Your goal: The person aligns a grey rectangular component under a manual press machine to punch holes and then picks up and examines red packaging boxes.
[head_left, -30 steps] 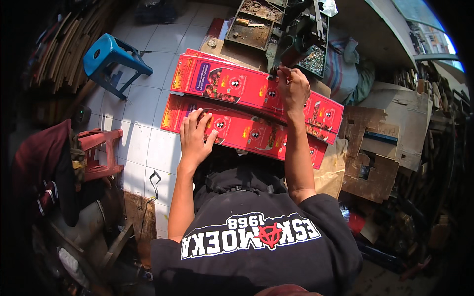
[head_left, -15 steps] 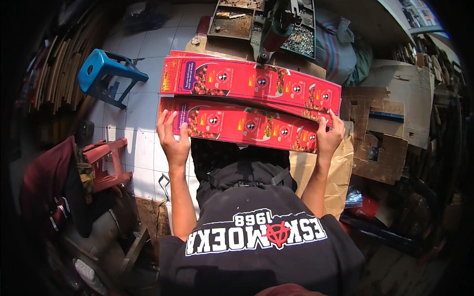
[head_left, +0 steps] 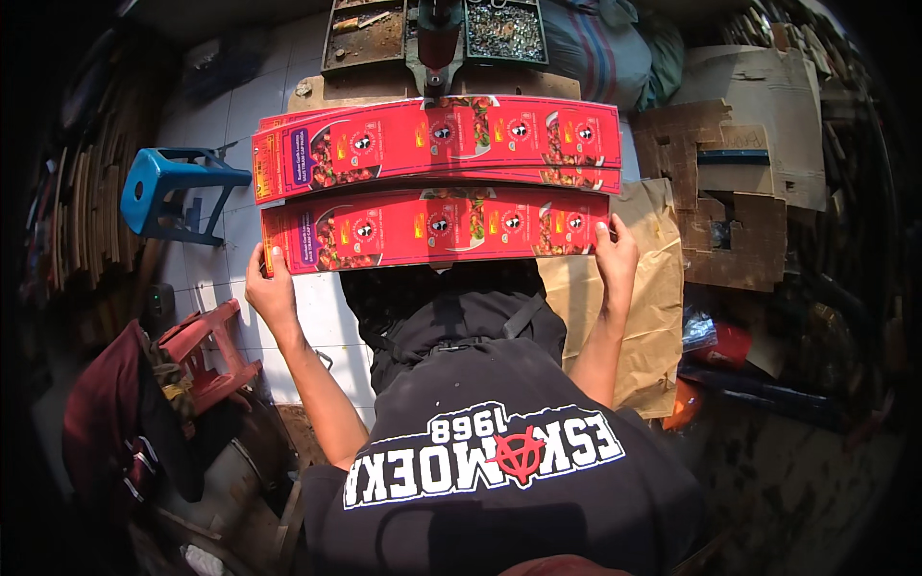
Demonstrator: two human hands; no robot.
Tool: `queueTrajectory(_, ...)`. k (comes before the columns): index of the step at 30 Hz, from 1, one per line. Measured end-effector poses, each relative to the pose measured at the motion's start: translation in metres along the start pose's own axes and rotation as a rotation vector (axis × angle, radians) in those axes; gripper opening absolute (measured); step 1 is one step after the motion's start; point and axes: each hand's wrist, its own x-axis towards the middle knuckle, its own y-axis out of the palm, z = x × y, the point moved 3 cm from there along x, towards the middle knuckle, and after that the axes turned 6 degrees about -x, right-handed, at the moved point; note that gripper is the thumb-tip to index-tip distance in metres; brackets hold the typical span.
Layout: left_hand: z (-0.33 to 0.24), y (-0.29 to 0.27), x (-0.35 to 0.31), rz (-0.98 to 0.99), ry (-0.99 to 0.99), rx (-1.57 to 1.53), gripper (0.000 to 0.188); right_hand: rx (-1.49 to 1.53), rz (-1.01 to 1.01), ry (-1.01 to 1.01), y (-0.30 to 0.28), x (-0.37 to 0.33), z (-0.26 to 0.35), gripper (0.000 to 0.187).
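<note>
A long red printed cardboard strip [head_left: 399, 228] with food pictures spans the space in front of my lap. My left hand [head_left: 274, 288] grips its left end, thumb on the upper face. At its right end, my right hand [head_left: 617, 257] pinches the corner, with the fingers partly hidden beneath. Just beyond lies a stack of similar red strips [head_left: 394, 144], slightly fanned, on a brown work surface [head_left: 370, 91]. The head of a dark green bench machine [head_left: 437, 48] stands over the stack's far edge.
Behind the stack are a tray of small metal pieces [head_left: 506, 31] and a rusty tray [head_left: 363, 36]. A blue stool [head_left: 182, 182] and a red stool [head_left: 216, 350] stand at left. Brown paper [head_left: 643, 307] and cardboard sheets [head_left: 711, 192] lie at right.
The near strip has come away from the stack, is now level and a little nearer my body, with both hands at its ends. The whole view has shifted.
</note>
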Motion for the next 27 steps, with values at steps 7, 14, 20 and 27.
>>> queueTrajectory(7, 0.004, 0.000, -0.003, 0.039, -0.066, -0.089, 0.044, 0.130, -0.058, 0.031, -0.005, 0.010, -0.006, 0.036)
queueTrajectory(14, 0.018, -0.001, 0.001, 0.125, -0.192, -0.500, 0.048, 0.471, -0.076, 0.121, -0.013, 0.007, 0.009, 0.021)
queueTrajectory(20, 0.008, -0.007, 0.003, 0.120, -0.205, -0.488, 0.044, 0.451, -0.056, 0.120, -0.012, 0.007, 0.005, 0.025)
queueTrajectory(27, -0.007, -0.030, 0.009, 0.107, -0.091, -0.219, 0.036, 0.203, 0.056, 0.206, -0.031, 0.003, 0.044, 0.035)
